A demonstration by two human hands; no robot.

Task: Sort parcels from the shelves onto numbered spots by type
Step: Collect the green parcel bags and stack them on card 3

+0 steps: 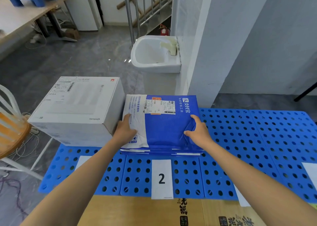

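Head: blue mailer [164,128] flat, white end leftward; hands [124,131] [199,132] grip sides.

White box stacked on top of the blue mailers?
No, the white box stands on the blue mat beside the blue mailers, to their left.

A forearm [96,171] covers the left card [83,161]; the right card [310,172] is cut off.
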